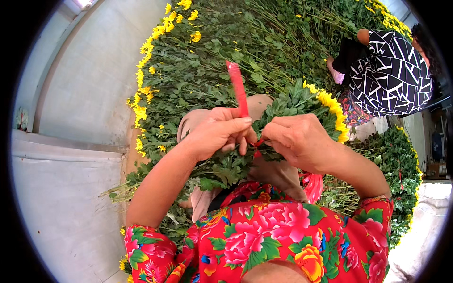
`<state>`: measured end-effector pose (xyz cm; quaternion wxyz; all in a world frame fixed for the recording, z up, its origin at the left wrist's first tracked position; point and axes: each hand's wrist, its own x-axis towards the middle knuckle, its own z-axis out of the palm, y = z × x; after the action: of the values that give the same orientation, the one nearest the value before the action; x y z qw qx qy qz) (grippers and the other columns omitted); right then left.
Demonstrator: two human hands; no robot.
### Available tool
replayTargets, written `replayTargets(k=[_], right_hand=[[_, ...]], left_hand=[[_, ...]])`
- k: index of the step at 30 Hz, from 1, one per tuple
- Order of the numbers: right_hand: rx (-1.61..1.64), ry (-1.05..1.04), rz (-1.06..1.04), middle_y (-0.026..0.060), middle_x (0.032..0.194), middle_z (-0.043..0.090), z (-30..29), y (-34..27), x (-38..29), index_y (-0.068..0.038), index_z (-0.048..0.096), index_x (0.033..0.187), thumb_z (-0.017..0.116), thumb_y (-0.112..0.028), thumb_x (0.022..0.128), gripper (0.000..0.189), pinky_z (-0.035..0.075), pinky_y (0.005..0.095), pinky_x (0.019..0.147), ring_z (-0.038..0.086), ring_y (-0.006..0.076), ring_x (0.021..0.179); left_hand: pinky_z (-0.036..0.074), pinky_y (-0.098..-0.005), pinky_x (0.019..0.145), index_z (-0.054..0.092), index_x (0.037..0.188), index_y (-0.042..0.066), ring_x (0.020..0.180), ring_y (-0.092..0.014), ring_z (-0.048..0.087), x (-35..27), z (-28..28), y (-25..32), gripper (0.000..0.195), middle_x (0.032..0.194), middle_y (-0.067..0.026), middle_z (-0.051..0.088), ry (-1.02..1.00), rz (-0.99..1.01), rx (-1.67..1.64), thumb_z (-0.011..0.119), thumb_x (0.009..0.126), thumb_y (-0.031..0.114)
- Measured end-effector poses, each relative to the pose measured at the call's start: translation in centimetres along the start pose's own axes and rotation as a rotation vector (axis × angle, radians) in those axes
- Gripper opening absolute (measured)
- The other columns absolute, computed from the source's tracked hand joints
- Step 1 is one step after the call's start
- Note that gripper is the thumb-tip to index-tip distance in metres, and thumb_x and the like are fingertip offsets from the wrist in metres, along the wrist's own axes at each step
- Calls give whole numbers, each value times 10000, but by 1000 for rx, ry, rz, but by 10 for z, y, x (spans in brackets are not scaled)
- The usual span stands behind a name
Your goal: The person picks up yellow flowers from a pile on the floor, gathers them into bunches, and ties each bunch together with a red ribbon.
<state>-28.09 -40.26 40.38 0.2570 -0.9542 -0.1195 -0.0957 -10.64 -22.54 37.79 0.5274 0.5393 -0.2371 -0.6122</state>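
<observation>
A bunch of yellow chrysanthemums (286, 102) lies across my lap, its flower heads to the right and its cut stems (122, 192) to the left. A red plastic ribbon (238, 86) passes around the leafy middle of the bunch. My left hand (226, 132) pinches this ribbon between thumb and fingers, with one end standing up above the knuckles. My right hand (300, 139) grips the ribbon just to the right, close to the crossing. Whether a knot has formed there is hidden by my fingers and the leaves.
A big heap of chrysanthemum stems (212, 70) spreads ahead, edged with yellow blooms. More red ribbon (312, 185) hangs beside my right thigh. At the upper right a person (393, 74) in a black-and-white top bends by the heap. Further bunches (396, 169) lie right; a pale wall (85, 78) stands left.
</observation>
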Motion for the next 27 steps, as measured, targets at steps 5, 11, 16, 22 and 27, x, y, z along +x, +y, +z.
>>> replayTargets(k=[5,11,16,22,27], right_hand=[[-56,201,-140,79,839,625,8,7,17,-59,613,973,708,-37,808,191,525,395,602,651,293,738],[365,-47,241,107,800,655,4,9,17,-32,626,1082,746,-78,830,284,537,368,633,670,273,725],[170,59,46,106,839,682,22,9,-11,-89,692,985,714,-136,815,177,550,431,660,683,327,778],[-63,-14,-114,58,847,600,21,-14,-12,-121,666,878,712,-201,829,104,553,445,657,663,263,780],[190,163,42,122,1002,709,24,31,19,-47,712,1032,709,-46,797,235,555,392,763,690,298,879]], left_hand=[[481,-222,597,679,1077,-10,664,-79,612,-1,21,-9,177,808,-18,685,38,212,372,649,916,56],[469,-207,530,643,984,6,692,-92,668,-8,15,-25,88,832,-57,710,226,237,280,681,935,69],[479,-210,528,629,913,8,699,-119,695,-8,16,-24,81,864,-98,732,243,234,119,706,904,30],[515,-261,671,630,866,28,752,-137,662,-4,20,-43,110,856,-45,703,340,512,518,734,837,5],[516,-348,641,594,857,41,716,-297,642,-7,34,-30,163,840,-104,638,510,973,1366,670,743,-47]])
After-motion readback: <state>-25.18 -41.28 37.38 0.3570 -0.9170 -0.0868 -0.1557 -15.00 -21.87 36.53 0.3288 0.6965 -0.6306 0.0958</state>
